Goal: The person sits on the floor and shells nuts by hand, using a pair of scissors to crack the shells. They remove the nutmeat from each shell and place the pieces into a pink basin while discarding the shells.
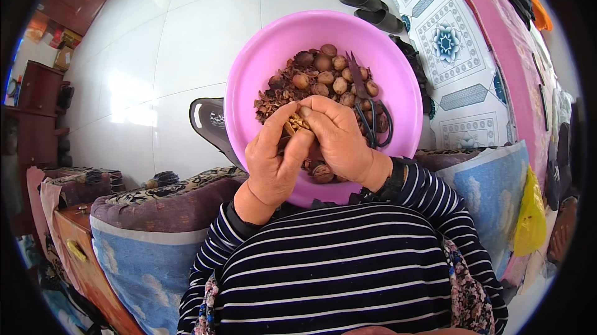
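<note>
Over a pink plastic basin [252,50], my left hand [275,157] and my right hand [343,136] meet at the fingertips. Between them they grip a cracked walnut [297,123], its pale kernel exposed. Part of that nut is hidden by the fingers. Whole walnuts [340,85] lie in the basin beyond my hands, with several more below them. Broken brown shells and husks [268,104] are heaped on the left side. A pair of scissors [358,76] with dark handles rests on the nuts, to the right of my right hand.
A dark shoe [212,120] stands left of the basin on the white tiled floor [205,31]. Black slippers [380,20] lie beyond it at the upper right. A cushioned seat with blue cloth [144,255] surrounds me, and a yellow plastic bag [531,216] hangs at the right.
</note>
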`<state>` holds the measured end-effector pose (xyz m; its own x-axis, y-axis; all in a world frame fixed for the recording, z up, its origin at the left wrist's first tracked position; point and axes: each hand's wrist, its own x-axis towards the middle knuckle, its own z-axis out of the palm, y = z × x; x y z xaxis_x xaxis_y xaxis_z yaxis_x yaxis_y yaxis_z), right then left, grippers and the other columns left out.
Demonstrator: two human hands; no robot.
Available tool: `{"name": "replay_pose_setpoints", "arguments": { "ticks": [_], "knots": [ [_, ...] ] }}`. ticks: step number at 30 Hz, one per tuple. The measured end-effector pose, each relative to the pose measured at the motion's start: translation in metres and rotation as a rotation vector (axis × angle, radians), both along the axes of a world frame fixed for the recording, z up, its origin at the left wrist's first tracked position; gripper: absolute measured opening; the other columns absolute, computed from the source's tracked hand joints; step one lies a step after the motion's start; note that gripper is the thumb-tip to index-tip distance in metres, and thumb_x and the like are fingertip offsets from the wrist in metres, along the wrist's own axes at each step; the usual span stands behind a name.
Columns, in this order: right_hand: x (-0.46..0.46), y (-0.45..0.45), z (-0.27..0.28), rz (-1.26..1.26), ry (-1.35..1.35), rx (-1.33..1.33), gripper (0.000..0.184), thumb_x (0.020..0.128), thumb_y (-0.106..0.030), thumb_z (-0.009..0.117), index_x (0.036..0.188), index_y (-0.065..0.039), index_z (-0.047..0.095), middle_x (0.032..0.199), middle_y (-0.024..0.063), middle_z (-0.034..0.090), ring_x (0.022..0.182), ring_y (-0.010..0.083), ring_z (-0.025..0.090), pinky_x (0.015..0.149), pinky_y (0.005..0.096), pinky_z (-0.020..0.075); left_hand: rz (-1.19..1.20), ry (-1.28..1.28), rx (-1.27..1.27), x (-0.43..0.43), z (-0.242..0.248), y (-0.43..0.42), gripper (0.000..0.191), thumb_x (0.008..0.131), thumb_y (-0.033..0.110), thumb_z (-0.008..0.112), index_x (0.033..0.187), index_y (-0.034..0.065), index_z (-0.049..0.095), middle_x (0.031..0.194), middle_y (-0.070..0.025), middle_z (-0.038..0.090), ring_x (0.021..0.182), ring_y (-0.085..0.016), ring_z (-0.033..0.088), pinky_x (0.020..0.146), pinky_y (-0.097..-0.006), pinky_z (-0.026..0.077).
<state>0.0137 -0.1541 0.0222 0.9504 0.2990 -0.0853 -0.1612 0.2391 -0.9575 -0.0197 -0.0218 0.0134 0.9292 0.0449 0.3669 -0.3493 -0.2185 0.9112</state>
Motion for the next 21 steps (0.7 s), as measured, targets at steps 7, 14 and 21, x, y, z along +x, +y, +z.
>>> {"name": "replay_pose_setpoints", "arguments": {
  "ticks": [7,14,21],
  "knots": [
    [0.0016,-0.0029,-0.0031,0.004,0.015,0.014,0.016,0.097,-0.006,0.047,0.094,0.001,0.061,0.078,-0.0017,0.056,0.071,0.0031,0.048,0.061,0.0196,0.0412,-0.010,0.065,-0.004,0.0023,-0.0050,-0.0017,0.045,0.077,0.008,0.077,0.117,-0.0008,0.059,0.093,-0.0124,0.067,0.078,-0.015,0.064,0.069,-0.0261,0.052],
    [-0.0007,-0.0031,0.0013,0.101,0.229,0.222,0.018,0.100,-0.008,0.045,0.100,0.001,0.061,0.086,0.0000,0.059,0.076,0.0043,0.053,0.066,0.0193,0.0453,0.041,0.009,0.086,-0.0008,-0.0003,0.0002,0.044,0.071,0.004,0.076,0.112,-0.0010,0.062,0.087,-0.0127,0.068,0.071,-0.015,0.065,0.063,-0.0259,0.052],
    [-0.0012,-0.0043,0.0004,0.172,0.347,0.374,0.018,0.100,-0.009,0.044,0.104,0.000,0.060,0.088,0.0023,0.061,0.075,0.0071,0.058,0.064,0.0199,0.0482,0.027,-0.086,0.067,-0.0018,0.0032,0.0014,0.046,0.071,0.001,0.075,0.115,-0.0019,0.063,0.080,-0.0102,0.065,0.064,-0.012,0.061,0.057,-0.0233,0.049]
  ]
}}
